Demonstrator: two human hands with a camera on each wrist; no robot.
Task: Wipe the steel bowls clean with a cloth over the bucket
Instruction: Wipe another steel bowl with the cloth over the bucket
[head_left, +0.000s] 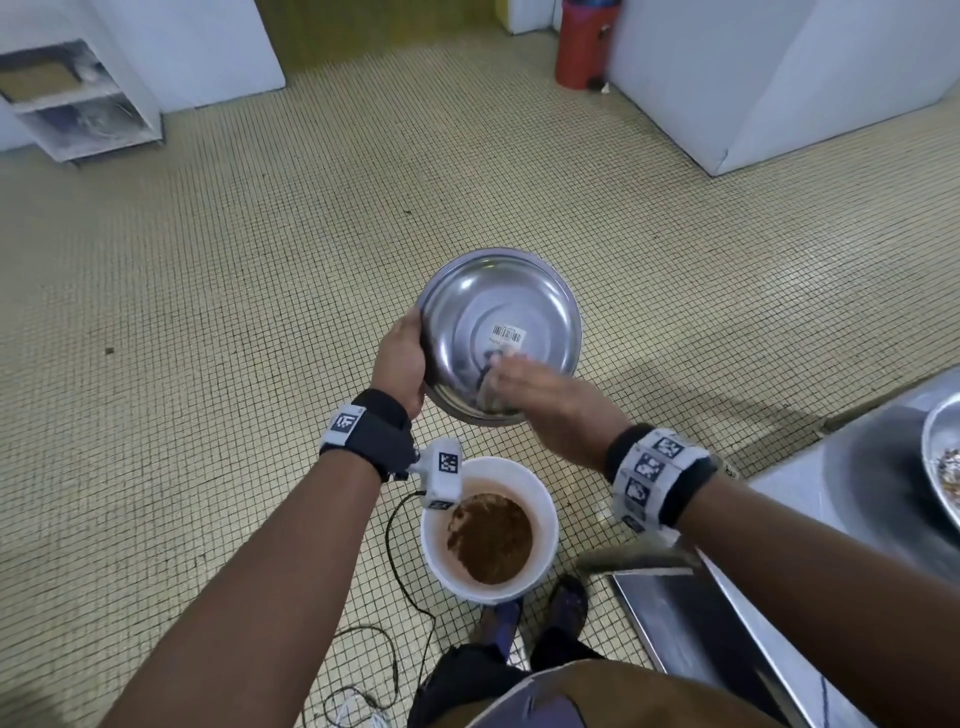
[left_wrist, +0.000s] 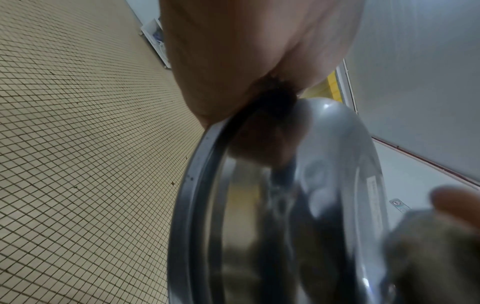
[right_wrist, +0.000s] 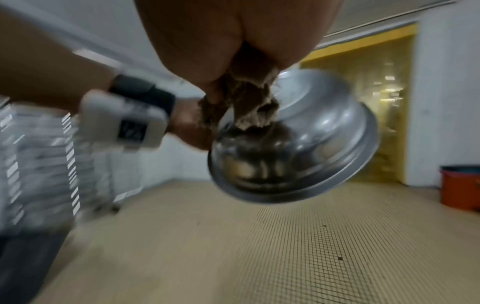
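A steel bowl hangs over the floor just beyond a white bucket that holds brown slop. The bowl's underside, with a barcode sticker, faces me. My left hand grips its left rim, fingers hidden behind the bowl. My right hand holds a crumpled brownish cloth against the near outer wall. The right wrist view shows the cloth bunched in my right hand and touching the bowl. The left wrist view is filled by my left hand and the bowl's rim.
A steel counter stands at my right, bearing another bowl with food scraps. A cable trails over the tiled floor by my feet. A red bin and a white shelf unit stand far off.
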